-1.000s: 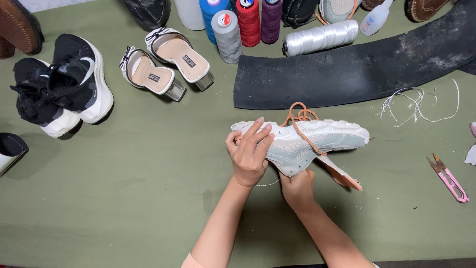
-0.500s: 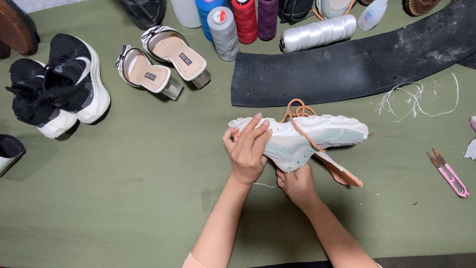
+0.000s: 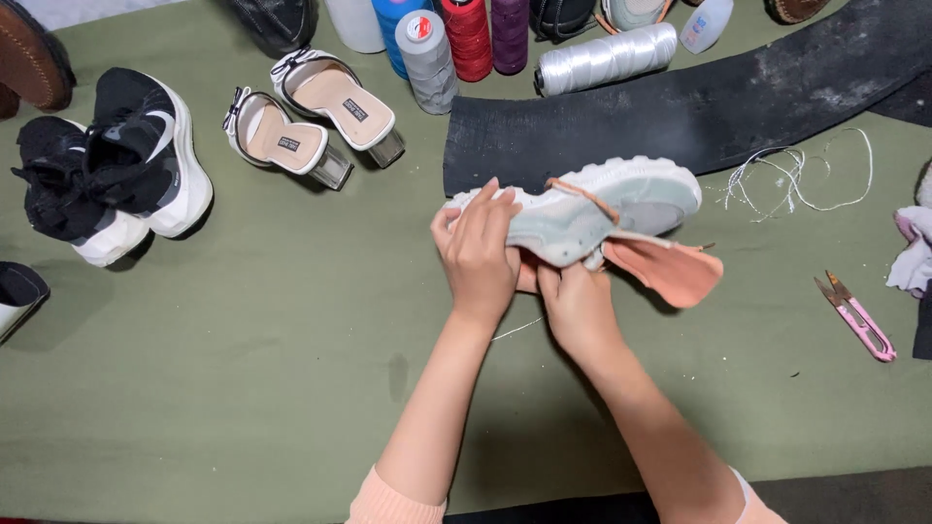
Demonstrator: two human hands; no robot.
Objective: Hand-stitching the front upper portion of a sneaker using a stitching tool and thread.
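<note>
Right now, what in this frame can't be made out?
- Head view: the left hand covers one end of the pale sneaker.
- The right hand has its fingertips hidden under the sneaker.
- Thread spools: tops cut off by the upper edge.
- Brown shoe: cut by the left edge.

Lying on green table cover [image 3: 243, 388]: black-and-white sneakers [image 3: 107, 165] at left, pair of heeled sandals [image 3: 311, 112] beside them, thread spools [image 3: 466, 39] standing along far edge, white spool [image 3: 607, 58] lying on its side, long black rubber strip [image 3: 699, 107] stretching right, loose white thread [image 3: 796, 180] just below it, pink thread snips [image 3: 859, 315] sitting far right.
</note>
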